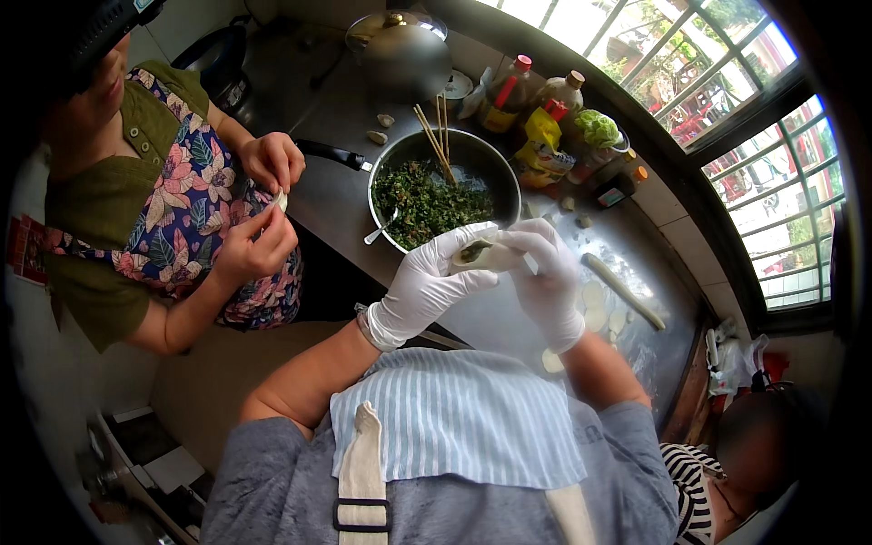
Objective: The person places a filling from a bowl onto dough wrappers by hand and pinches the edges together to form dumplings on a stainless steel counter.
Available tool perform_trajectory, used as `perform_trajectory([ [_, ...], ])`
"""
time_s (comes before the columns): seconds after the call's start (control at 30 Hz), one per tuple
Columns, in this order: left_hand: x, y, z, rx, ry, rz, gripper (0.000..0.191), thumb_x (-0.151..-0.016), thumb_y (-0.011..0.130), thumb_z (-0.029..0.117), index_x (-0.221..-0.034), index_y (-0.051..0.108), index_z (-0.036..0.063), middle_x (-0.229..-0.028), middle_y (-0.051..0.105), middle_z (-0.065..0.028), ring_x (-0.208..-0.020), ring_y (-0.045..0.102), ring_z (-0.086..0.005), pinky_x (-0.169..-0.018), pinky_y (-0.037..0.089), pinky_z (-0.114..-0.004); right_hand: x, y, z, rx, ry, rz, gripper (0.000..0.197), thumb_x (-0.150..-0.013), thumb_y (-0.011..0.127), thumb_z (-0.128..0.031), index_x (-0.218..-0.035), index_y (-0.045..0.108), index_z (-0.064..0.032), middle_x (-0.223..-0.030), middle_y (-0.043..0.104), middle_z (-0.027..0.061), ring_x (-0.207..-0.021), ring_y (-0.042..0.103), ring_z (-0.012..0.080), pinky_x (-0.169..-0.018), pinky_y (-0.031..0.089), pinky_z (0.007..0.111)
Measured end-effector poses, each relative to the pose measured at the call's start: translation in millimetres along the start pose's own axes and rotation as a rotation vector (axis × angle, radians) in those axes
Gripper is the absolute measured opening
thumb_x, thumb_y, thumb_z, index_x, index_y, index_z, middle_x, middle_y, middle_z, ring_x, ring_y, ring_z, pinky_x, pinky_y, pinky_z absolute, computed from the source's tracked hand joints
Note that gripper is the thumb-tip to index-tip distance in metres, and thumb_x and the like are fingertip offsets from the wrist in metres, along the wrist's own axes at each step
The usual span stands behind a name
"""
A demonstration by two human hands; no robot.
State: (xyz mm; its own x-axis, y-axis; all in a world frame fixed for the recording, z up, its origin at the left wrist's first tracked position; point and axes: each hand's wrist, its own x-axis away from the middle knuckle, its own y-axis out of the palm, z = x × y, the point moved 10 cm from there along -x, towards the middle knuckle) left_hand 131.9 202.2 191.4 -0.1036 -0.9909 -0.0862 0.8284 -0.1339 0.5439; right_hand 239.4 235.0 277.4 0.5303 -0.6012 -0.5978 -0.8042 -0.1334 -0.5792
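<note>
My left hand [426, 289], in a white glove, cups a dumpling wrapper [487, 255] with dark green filling showing in its open fold. At the wrapper's right end, the gloved fingers of my right hand [548, 283] pinch the dough. Both hands are raised above the metal counter, close to the near rim of a deep pan [514, 174]. Chopped green filling [432, 204] covers much of the pan's bottom. Several wooden chopsticks [436, 139] lean inside it, and a metal spoon [381, 227] rests at its left rim.
Flat dough rounds [595, 306] and a long dough roll [623, 291] lie on the floured counter [654, 361]. Bottles [504, 95] and a yellow bag [543, 146] line the window side. A person [170, 204] at left holds a small dough piece [280, 199]; another person [722, 470] is at lower right.
</note>
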Motion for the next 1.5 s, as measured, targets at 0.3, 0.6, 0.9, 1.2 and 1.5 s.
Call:
perform_trajectory([
  [0.3,4,-4,0,-0.105,0.034,0.198,0.043,-0.094,0.065,0.002,-0.136,0.055,-0.0010,-0.128,0.063,-0.0093,-0.113,0.060,-0.0130,-0.098,0.051,-0.026,7,0,-3,-0.045,0.027,0.061,0.021,-0.080,0.075,0.001,-0.099,0.065,-0.0011,-0.089,0.063,0.0106,-0.075,0.063,0.0224,-0.066,0.051,0.029],
  [0.6,11,-5,17,-0.302,0.300,0.230,0.046,-0.093,0.065,0.000,-0.138,0.052,-0.0016,-0.125,0.066,-0.0114,-0.112,0.063,-0.0156,-0.099,0.051,-0.028,23,-1,32,-0.283,0.245,0.155,0.016,-0.084,0.072,0.005,-0.098,0.065,0.0008,-0.089,0.063,0.0078,-0.074,0.059,0.0149,-0.067,0.049,0.025],
  [0.9,22,-7,37,-0.587,0.520,0.319,0.038,-0.091,0.068,0.002,-0.128,0.060,-0.0013,-0.115,0.071,-0.0109,-0.099,0.068,-0.0140,-0.089,0.056,-0.026,16,4,17,-0.239,0.184,0.141,0.015,-0.084,0.072,0.004,-0.097,0.065,0.0017,-0.089,0.064,0.0084,-0.075,0.059,0.0148,-0.068,0.049,0.025],
  [1.2,28,-2,49,-0.712,0.714,0.291,0.031,-0.089,0.070,0.001,-0.119,0.062,-0.0010,-0.116,0.070,-0.0163,-0.098,0.070,-0.0172,-0.083,0.059,-0.027,11,8,9,-0.217,0.199,0.101,0.015,-0.085,0.072,0.003,-0.098,0.065,0.0019,-0.090,0.064,0.0086,-0.075,0.059,0.0144,-0.066,0.048,0.025],
  [1.5,35,3,54,-0.696,0.741,0.272,0.022,-0.092,0.067,0.002,-0.113,0.060,-0.0001,-0.119,0.068,-0.0210,-0.101,0.070,-0.0212,-0.083,0.059,-0.029,12,7,-2,-0.230,0.107,0.110,0.016,-0.085,0.071,0.004,-0.099,0.065,0.0010,-0.090,0.064,0.0088,-0.076,0.061,0.0153,-0.065,0.050,0.026],
])
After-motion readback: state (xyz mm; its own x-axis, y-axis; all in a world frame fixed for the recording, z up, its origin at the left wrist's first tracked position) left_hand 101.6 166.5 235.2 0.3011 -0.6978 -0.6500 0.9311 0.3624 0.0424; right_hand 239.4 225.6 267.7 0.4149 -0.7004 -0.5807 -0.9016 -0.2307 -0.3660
